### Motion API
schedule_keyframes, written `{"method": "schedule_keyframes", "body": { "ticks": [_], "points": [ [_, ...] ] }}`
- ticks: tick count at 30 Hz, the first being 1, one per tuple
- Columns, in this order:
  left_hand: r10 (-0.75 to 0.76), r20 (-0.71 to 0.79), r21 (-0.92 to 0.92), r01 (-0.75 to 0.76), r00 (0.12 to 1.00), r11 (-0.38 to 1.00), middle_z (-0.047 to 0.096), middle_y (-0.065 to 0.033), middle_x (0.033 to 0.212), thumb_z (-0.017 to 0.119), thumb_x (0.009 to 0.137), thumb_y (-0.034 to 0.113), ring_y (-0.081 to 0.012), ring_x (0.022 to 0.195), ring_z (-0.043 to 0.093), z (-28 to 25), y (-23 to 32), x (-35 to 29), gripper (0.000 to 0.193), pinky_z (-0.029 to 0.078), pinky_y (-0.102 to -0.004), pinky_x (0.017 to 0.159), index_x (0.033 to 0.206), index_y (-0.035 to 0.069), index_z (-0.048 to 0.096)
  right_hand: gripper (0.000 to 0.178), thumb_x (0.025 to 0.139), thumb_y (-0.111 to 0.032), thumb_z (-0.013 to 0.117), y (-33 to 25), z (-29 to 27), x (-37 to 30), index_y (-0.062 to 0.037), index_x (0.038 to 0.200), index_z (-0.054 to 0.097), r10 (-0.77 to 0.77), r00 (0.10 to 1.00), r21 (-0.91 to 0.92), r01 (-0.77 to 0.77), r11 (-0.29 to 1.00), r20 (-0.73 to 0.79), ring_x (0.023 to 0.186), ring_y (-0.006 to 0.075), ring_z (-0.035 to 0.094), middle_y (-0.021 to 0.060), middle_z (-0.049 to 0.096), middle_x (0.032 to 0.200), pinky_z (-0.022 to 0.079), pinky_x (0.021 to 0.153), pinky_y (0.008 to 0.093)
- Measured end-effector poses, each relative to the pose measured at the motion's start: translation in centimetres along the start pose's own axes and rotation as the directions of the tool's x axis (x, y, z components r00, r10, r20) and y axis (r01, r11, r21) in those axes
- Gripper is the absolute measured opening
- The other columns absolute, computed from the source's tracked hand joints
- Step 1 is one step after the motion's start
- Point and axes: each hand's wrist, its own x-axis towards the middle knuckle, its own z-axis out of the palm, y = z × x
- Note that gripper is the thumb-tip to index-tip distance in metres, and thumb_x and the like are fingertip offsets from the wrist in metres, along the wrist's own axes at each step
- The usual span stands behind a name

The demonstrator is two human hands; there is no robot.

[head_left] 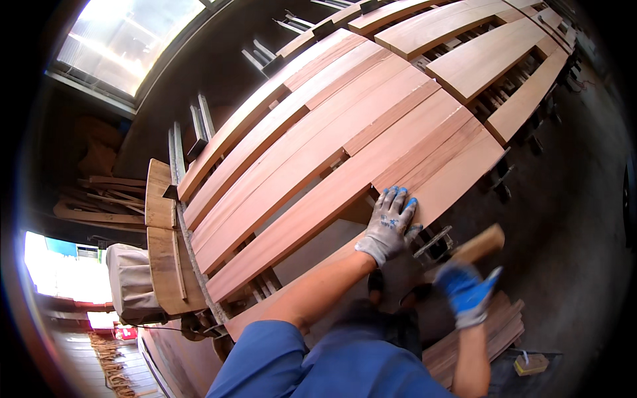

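Observation:
My left hand (389, 229), in a grey glove with blue fingertips, lies on the near end of a panel of reddish-brown boards (398, 119), fingers stretched over the wood. Beside the panel's near right edge is my right hand (463, 292), in a glove with a blue palm. Motion smears its fingers, and the thumb points out to the right. Just above those fingers is a tilted, blurred wooden block (479, 244). Whether the hand grips the block cannot be made out. Long gaps separate some boards, and part of the panel near my left forearm is open underneath.
More board panels (491, 53) continue at the far right. Metal bars (202, 119) stick up along the panel's left side. Stacked planks (474, 338) lie low at the right, near a small yellowish block (531, 363). Curved wood offcuts (99, 202) sit at the left.

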Motion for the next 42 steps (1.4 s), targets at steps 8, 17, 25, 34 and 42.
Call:
{"method": "schedule_keyframes", "body": {
  "ticks": [8, 17, 25, 34, 42],
  "points": [
    [0.029, -0.011, 0.000, -0.029, 1.000, 1.000, 0.046, -0.0284, 0.152, 0.070, 0.091, 0.040, -0.0470, 0.146, 0.036, -0.6, 0.9, 1.2, 0.063, 0.023, -0.0577, 0.124, 0.141, 0.004, 0.058, 0.066, 0.105, -0.055, 0.041, 10.7, -10.2, 3.4, -0.0049, 0.148, 0.048, 0.209, 0.976, 0.223, -0.192, 0.956, -0.054, 0.127, 0.0295, 0.059, 0.0130, 0.060, 0.142, 0.039, 0.117, 0.0449],
    [0.040, -0.040, -0.002, -0.040, 0.998, 0.999, 0.046, -0.0282, 0.152, 0.072, 0.090, 0.039, -0.0474, 0.144, 0.038, -0.1, 0.9, 1.2, 0.063, 0.025, -0.0581, 0.123, 0.141, 0.005, 0.058, 0.094, 0.101, -0.077, 0.028, -2.4, -7.5, 5.8, 0.0030, 0.141, 0.058, -0.385, 0.910, -0.597, 0.223, 0.771, -0.156, 0.122, 0.0290, 0.065, 0.0190, 0.067, 0.134, 0.049, 0.104, 0.0392],
    [0.025, -0.026, 0.002, -0.025, 0.999, 1.000, 0.046, -0.0281, 0.152, 0.070, 0.092, 0.040, -0.0471, 0.145, 0.037, -0.2, 0.5, 0.8, 0.063, 0.024, -0.0581, 0.123, 0.142, 0.005, 0.057, 0.080, 0.099, -0.074, 0.038, 9.8, -5.4, -1.8, -0.0111, 0.147, 0.052, 0.300, 0.943, 0.370, -0.333, 0.867, 0.147, 0.132, 0.0325, 0.055, 0.0123, 0.058, 0.146, 0.040, 0.116, 0.0496],
    [0.049, 0.023, 0.051, -0.051, 0.999, 0.997, 0.042, -0.0272, 0.156, 0.064, 0.095, 0.045, -0.0464, 0.148, 0.033, 0.0, 1.3, 1.4, 0.065, 0.021, -0.0581, 0.124, 0.145, 0.004, 0.055, 0.063, 0.110, -0.051, 0.034, 3.1, -14.1, 10.1, -0.0006, 0.137, 0.061, -0.373, 0.909, -0.743, 0.118, 0.658, -0.185, 0.127, 0.0291, 0.061, 0.0153, 0.067, 0.134, 0.043, 0.113, 0.0417],
    [0.057, -0.045, 0.052, -0.055, 0.997, 0.997, 0.048, -0.0275, 0.150, 0.070, 0.090, 0.041, -0.0470, 0.143, 0.039, 0.3, 0.9, 0.8, 0.062, 0.023, -0.0596, 0.123, 0.139, 0.004, 0.060, 0.109, 0.094, -0.082, 0.031, 4.1, -0.7, -1.7, 0.0120, 0.147, 0.045, 0.163, 0.842, 0.353, -0.381, 0.854, 0.515, 0.140, 0.0493, 0.046, 0.0339, 0.050, 0.148, 0.033, 0.121, 0.0554]
  ]
}}
